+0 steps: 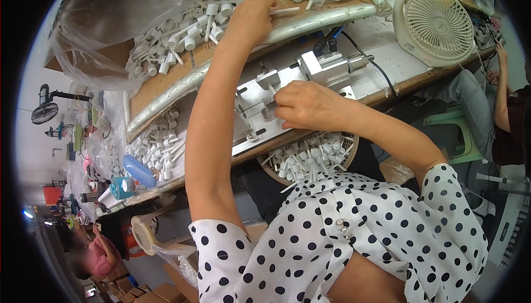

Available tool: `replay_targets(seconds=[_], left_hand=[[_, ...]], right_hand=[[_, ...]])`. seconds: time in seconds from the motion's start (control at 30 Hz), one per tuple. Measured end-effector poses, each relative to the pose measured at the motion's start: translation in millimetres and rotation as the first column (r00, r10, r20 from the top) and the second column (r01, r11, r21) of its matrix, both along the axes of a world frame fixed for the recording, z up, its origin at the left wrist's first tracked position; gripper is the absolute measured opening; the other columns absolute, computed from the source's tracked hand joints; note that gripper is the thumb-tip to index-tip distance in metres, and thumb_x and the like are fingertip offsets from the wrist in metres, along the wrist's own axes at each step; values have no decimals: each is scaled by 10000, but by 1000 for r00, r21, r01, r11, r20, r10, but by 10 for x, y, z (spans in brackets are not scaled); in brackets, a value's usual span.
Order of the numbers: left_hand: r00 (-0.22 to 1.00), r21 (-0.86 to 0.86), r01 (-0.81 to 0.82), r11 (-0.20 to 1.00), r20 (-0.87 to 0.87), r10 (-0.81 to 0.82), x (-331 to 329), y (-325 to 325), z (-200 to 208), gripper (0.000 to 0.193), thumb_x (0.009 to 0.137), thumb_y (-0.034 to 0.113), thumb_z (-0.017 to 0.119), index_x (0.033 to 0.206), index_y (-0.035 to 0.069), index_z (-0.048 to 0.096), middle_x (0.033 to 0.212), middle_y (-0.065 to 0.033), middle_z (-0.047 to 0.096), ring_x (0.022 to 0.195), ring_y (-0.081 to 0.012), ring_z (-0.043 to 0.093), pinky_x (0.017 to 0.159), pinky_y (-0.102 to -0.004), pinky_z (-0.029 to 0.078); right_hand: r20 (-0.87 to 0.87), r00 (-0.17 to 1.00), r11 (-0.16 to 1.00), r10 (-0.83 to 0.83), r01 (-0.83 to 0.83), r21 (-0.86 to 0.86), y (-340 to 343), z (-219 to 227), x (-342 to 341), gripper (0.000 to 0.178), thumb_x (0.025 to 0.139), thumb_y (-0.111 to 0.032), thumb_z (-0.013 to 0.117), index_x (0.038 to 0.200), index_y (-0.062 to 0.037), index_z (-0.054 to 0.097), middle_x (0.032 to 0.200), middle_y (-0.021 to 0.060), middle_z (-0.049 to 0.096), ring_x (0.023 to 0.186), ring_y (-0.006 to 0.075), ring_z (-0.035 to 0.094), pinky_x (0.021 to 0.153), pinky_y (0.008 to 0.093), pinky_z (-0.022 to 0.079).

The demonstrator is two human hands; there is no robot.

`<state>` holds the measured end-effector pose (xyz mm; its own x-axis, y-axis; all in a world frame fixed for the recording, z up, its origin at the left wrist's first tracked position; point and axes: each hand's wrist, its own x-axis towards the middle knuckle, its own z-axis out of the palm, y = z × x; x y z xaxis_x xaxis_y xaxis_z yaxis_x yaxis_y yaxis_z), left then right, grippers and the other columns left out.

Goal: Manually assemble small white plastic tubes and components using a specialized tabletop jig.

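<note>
My left hand [255,17] is at the right part of a pile of white plastic caps with thin stems [191,35]. Its fingers are closed, and one white capped stem [286,11] sticks out to the right of them. My right hand [312,105] is over a metal clamping fixture [270,77] on the bench, fingers pinched together by its small block. A short pale piece [271,88] shows at those fingertips; what they grip is mostly hidden. Beneath the right forearm, a round basket [354,151] on my lap holds many more such caps.
A padded silver rim [321,20] edges the tray of caps. Right of the fixture's cylinder [354,64], a black hose [381,73] crosses the bench near a white fan [434,26]. A blue scoop-like object [139,170] lies left beside loose caps. Another person [506,104] sits at right.
</note>
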<state>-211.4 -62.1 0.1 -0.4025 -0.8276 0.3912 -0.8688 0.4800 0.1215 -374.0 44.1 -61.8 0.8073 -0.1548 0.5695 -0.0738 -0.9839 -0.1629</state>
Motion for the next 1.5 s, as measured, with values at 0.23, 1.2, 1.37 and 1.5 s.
replay_targets(seconds=[0.23, 1.2, 1.37, 1.5], left_hand=[[899, -250, -133, 959, -438, 11, 97, 998, -46, 138, 751, 22, 649, 885, 23, 612, 892, -122, 605, 757, -263, 603, 638, -334, 482], [824, -150, -119, 981, -566, 14, 24, 1422, -388, 150, 788, 132, 654, 886, 31, 599, 839, -140, 575, 774, -310, 587, 644, -388, 459], [895, -230, -413, 881, -283, 346, 443, 497, -185, 204, 789, 160, 629, 930, 14, 624, 917, -177, 580, 825, -327, 585, 719, -428, 460], [852, -141, -523, 841, -55, 520, 492, 270, -134, 260, 779, 238, 647, 957, 49, 641, 932, -165, 613, 860, -336, 601, 749, -424, 472]], right_hand=[[-130, 992, 998, 2, 6, 59, -39, 136, 19, 239, 661, -233, 731, 761, -60, 599, 763, 76, 555, 737, 257, 595, 674, 350, 488], [177, 982, 997, -66, 56, 58, -239, 430, -293, 347, 667, -246, 756, 895, -23, 619, 825, 90, 604, 788, 268, 600, 675, 341, 490], [150, 988, 999, 29, -35, 41, 60, 21, -46, 306, 633, -224, 746, 785, -24, 572, 792, 97, 552, 841, 265, 569, 736, 359, 478], [86, 996, 999, -5, 9, -50, 9, -40, 37, 287, 616, -213, 742, 729, -42, 542, 767, 77, 547, 807, 247, 562, 724, 353, 472]])
